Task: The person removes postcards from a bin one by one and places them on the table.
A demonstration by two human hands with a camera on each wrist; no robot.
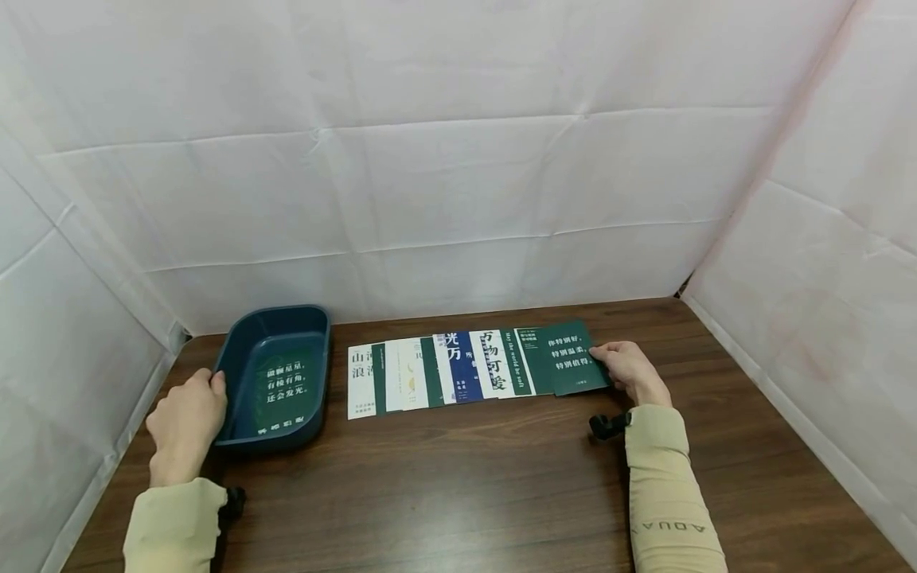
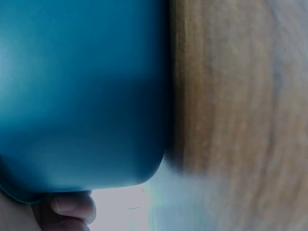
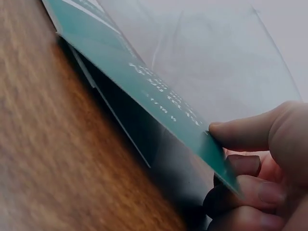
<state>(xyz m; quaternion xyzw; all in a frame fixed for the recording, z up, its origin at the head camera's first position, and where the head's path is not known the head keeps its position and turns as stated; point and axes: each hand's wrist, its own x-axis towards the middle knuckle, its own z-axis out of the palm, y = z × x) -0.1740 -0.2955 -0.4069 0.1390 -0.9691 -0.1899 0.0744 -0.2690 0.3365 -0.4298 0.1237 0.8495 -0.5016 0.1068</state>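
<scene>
At the left, my left hand [image 1: 188, 419] grips the left rim of a dark teal plastic tray [image 1: 324, 380]. A green card with white Chinese characters [image 1: 284, 391] lies inside it. Toward the right, my right hand [image 1: 632, 371] pinches the right edge of another green card [image 1: 569, 380], the last in an overlapping row. In the right wrist view the thumb is on top of this card [image 3: 159, 103] and fingers are beneath. That edge is lifted off the table, with a gap under it. The left wrist view shows the tray's outer wall [image 2: 86, 96] and fingertips at its rim.
Several overlapping cards, such as a white one [image 1: 360, 382] and a blue one [image 1: 466, 370], form a row along the back of the brown wooden table [image 1: 430, 493]. White sheeting [image 1: 458, 183] stands behind and on both sides.
</scene>
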